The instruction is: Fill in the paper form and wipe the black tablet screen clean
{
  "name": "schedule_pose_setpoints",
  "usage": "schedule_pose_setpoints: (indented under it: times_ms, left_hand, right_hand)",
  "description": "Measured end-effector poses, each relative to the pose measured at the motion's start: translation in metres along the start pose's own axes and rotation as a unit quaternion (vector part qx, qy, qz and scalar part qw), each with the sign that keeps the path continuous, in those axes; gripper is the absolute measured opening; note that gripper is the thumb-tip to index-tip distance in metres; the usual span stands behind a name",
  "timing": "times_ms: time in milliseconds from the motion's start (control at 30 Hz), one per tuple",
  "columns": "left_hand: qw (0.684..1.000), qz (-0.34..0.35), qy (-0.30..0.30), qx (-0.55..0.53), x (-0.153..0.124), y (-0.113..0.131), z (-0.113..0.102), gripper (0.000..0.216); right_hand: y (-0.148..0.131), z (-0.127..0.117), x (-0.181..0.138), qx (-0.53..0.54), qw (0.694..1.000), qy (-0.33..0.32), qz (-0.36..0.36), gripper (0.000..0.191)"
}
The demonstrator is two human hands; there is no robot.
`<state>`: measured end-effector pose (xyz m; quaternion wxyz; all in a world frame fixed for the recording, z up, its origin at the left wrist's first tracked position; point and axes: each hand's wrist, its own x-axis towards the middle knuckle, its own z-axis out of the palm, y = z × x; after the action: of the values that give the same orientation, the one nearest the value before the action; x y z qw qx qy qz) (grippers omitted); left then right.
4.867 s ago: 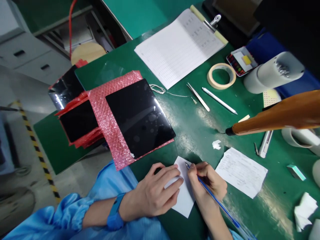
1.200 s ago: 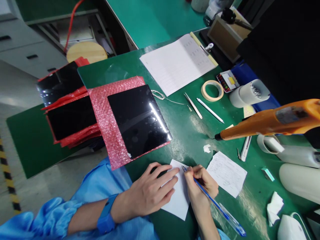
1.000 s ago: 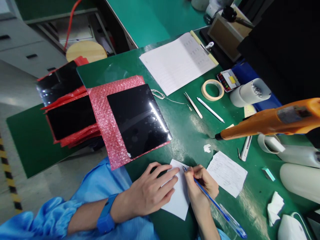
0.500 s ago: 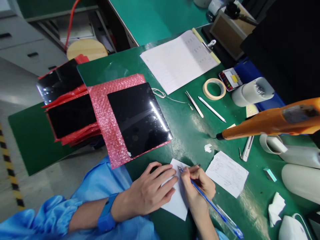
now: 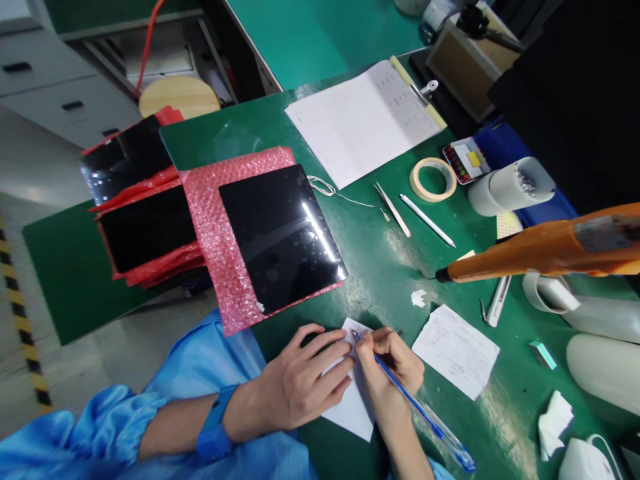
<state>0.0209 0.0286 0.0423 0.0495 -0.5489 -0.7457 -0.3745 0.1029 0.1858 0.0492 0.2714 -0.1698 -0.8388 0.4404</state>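
My right hand [image 5: 393, 373] grips a blue ballpoint pen [image 5: 417, 405], its tip touching a small white slip of paper [image 5: 353, 408] near the slip's top edge. My left hand [image 5: 300, 380] lies flat with fingers stretched out, pressing the slip onto the green table. Just beyond the left hand, a black glossy panel [image 5: 283, 240] rests on a pink bubble-wrap sheet [image 5: 213, 227]. To the right of my writing hand is a second paper with handwriting [image 5: 457, 350]. Whatever is written on the slip is too small to read.
A clipboard with paper [image 5: 363, 120] lies at the back. Tweezers [image 5: 393, 210], a white pen [image 5: 427, 220] and a tape roll [image 5: 433, 179] sit mid-table. From the right juts an orange tool [image 5: 540, 245]. Wrapped panels [image 5: 150, 230] are stacked at left.
The pen tip and my right hand have shifted slightly left across the slip. My left hand stays in place. The whole view has moved a little.
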Motion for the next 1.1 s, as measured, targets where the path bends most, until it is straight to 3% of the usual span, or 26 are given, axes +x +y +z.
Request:
schedule_pose_setpoints:
  times_ms: [1100]
  left_hand:
    - [1.0, -0.005, 0.009, -0.004, 0.0, 0.0, 0.0008, 0.022]
  right_hand:
    - [-0.0018, 0.0006, -0.0007, -0.028, 0.999, 0.014, -0.011, 0.048]
